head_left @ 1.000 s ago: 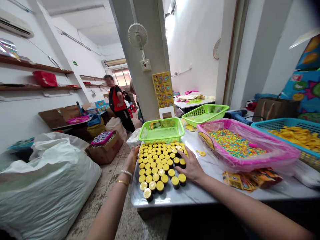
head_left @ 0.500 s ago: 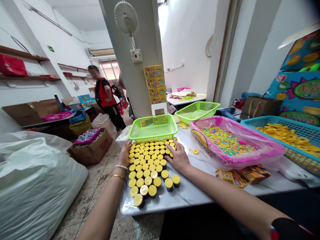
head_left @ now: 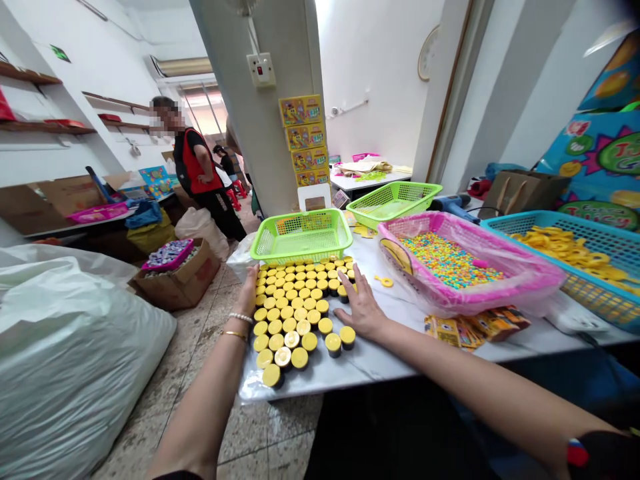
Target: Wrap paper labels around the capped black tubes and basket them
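Many small round tubs with yellow lids (head_left: 287, 312) and dark sides stand upright in a packed block on the table. My left hand (head_left: 249, 293) lies along the left side of this block, fingers stretched forward and partly hidden by the lids. On the other side, my right hand (head_left: 365, 310) has its fingers spread, the fingertips at the tubs on the block's right edge. A few tubs stand looser near my right thumb, among them one tub (head_left: 347, 336). Just behind the block sits a light green basket (head_left: 345, 251).
On the white marbled table (head_left: 385, 360) stand a pink basket (head_left: 520, 303) of coloured beads, a blue basket (head_left: 493, 230) of yellow rings and a second green basket (head_left: 425, 193). Yellow packets (head_left: 475, 330) lie in front. A person (head_left: 200, 170) stands beyond; a large white sack (head_left: 75, 353) fills the left.
The view has tilted down a little. My right hand has shifted slightly right, its thumb now apart from the block. My left hand stays along the left side.
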A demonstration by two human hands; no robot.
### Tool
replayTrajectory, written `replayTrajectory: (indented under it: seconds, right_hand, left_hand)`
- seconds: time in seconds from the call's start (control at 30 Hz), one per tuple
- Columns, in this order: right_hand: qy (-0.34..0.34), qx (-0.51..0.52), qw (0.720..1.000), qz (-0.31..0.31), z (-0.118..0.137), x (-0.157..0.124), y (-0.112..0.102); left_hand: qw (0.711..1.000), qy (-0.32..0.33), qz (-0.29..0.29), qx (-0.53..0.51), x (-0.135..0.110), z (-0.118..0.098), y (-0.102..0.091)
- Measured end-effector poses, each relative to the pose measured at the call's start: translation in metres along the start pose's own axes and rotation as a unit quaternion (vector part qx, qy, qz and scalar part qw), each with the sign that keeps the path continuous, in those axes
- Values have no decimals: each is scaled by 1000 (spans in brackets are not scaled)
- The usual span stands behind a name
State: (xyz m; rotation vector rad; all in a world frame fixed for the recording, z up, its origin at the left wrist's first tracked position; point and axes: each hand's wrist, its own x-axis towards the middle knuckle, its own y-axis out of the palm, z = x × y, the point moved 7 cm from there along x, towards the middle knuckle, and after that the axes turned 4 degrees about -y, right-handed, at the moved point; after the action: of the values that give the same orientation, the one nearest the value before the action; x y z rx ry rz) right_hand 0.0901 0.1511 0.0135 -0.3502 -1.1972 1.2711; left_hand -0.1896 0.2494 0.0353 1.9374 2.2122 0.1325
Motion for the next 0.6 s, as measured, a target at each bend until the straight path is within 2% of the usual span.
replayTrajectory:
  seconds: [0.13,0.23,0.33,0.37,0.4,0.47,0.53,0.6]
  right_hand:
    - [14,22,1000,11,-2,5,-2]
    - [15,53,998,-10,-4,-3,-25]
    - [5,74,996,-58,6,-26,-58]
    - [-10,81,994,-67,16,-34,-66]
    - [-28,88,993,-73,28,-43,-71]
    - [-61,95,990,-80,55,-56,-72]
    - [-91,75,990,-78,79,-63,-63]
    - [-109,35,991,-63,92,-64,-49]
  left_hand:
    - [1000,-5,1,17,-4,-9,6]
    - [1000,-8,-21,15,-19,-20,-9]
    - [998,10,-62,24,-62,-22,-34]
    - [994,49,-89,51,-84,-22,-43]
    - [983,106,-115,92,-109,-22,-48]
    - [939,217,-154,219,-162,-16,-47]
    - [874,310,-190,322,-208,-2,-36]
    - [825,360,-190,393,-237,13,-20]
